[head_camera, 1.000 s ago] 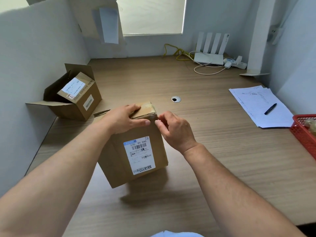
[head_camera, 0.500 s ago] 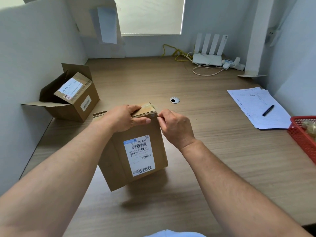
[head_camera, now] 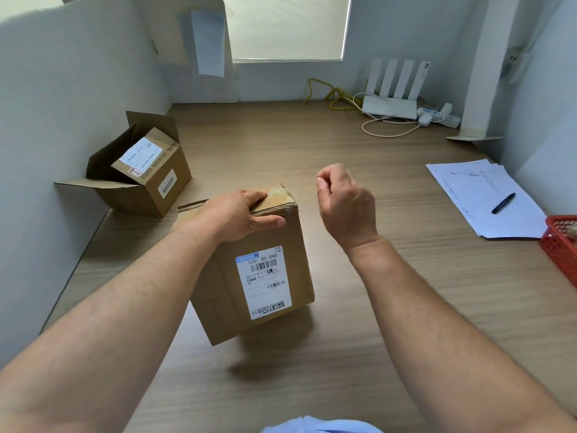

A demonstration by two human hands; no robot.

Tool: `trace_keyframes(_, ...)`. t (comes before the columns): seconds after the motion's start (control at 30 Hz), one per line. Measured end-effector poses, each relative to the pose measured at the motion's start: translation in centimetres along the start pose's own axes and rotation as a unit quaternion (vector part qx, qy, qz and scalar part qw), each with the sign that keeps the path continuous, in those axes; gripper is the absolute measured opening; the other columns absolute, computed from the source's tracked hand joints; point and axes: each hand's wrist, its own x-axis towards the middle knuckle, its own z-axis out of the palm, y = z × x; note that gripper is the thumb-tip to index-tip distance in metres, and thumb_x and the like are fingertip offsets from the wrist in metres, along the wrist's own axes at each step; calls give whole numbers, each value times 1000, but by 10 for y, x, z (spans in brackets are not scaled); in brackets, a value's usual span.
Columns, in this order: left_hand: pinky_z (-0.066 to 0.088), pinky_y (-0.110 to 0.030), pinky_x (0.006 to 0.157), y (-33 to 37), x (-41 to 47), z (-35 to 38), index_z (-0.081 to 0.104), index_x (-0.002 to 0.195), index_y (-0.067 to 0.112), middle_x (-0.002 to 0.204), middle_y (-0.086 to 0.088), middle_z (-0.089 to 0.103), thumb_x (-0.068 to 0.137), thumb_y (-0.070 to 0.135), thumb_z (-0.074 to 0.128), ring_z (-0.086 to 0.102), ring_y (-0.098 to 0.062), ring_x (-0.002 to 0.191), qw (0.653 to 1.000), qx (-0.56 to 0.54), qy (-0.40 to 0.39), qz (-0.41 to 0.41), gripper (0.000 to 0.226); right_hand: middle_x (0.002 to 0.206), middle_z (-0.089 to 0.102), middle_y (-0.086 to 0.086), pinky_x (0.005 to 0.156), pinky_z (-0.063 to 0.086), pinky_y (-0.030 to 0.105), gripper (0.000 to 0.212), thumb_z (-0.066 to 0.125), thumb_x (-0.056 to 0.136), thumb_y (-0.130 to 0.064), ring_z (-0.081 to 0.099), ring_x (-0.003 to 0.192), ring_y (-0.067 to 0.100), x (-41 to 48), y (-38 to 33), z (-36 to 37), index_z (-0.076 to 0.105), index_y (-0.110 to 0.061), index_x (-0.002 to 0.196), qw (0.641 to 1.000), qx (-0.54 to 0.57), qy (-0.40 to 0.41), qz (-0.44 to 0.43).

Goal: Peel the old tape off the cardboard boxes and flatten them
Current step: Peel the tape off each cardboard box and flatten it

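Our left hand (head_camera: 240, 214) grips the box (head_camera: 224, 295) on top; right hand (head_camera: 345, 204) curled, contents unclear. Box seems light, stiff; we'd pinch the tape (head_camera: 278, 192) at its corner.

Odds and ends along your desk's (head_camera: 343, 364) far and right edges.
Near your far right corner stands a white router (head_camera: 392, 104), a yellow cable (head_camera: 331, 95) just beside it. By the right edge lie papers (head_camera: 468, 189) with a pen (head_camera: 503, 203) on top, a red basket (head_camera: 559, 245) nearer you.

Brown box (head_camera: 268, 245), white label (head_camera: 263, 284); red basket (head_camera: 559, 245); white papers (head_camera: 480, 195).
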Motion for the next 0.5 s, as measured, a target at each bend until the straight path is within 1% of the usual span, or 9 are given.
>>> trace_keyframes(0.07,42,-32,90,3,4,-1,35,146,35,139,1,49,57,86,43,49,-23,121,1000,8,-1,-10,103,81,66,15,58,46,35,15,56,90,-15,61,68,35,-1,3,-4,64,-2,90,999,-13,-43,-22)
trace_keyframes(0.1,43,-31,89,4,7,-2,36,146,34,138,0,52,61,85,45,50,-24,120,1000,10,-1,-19,99,81,66,14,59,46,36,15,57,90,-17,62,69,34,-5,3,-5,65,-4,90,997,-23,-66,-33)
trace_keyframes(0.17,44,-30,85,4,11,-3,39,144,32,132,-3,56,70,80,49,54,-24,114,999,10,2,-35,89,80,67,13,58,46,36,18,61,89,-23,63,70,34,-18,2,-3,66,-6,88,995,-35,-87,-44)
trace_keyframes(0.2,45,-29,83,4,12,-3,40,144,31,129,-4,58,72,79,49,55,-25,111,999,15,4,-38,87,84,67,11,59,46,36,23,61,90,-28,64,73,33,-23,0,-1,66,-6,91,994,-40,-98,-38)
trace_keyframes(0.27,47,-31,85,6,12,-1,41,143,29,127,-5,59,74,79,48,55,-26,110,999,37,8,-33,86,97,67,8,66,47,35,37,55,91,-42,64,84,30,-23,-2,5,63,-9,105,989,-67,-130,-14)
trace_keyframes(0.33,47,-33,86,8,11,1,43,141,26,127,-6,59,74,80,46,55,-26,111,998,62,14,-23,86,102,66,6,67,45,34,44,51,91,-49,63,88,29,-19,-5,11,60,-10,108,986,-95,-138,-2)
trace_keyframes(0.43,42,-30,78,9,9,4,45,138,24,125,-6,58,74,80,45,54,-25,111,996,86,25,-12,86,97,66,8,62,34,30,40,53,90,-48,62,85,31,-15,-11,15,61,-10,101,987,-100,-129,2)
trace_keyframes(0.5,38,-29,75,8,7,6,45,139,24,125,-6,56,73,81,45,53,-25,112,996,86,29,-14,87,93,66,9,60,31,30,36,55,91,-43,62,82,31,-16,-12,16,62,-9,96,988,-89,-129,-5)
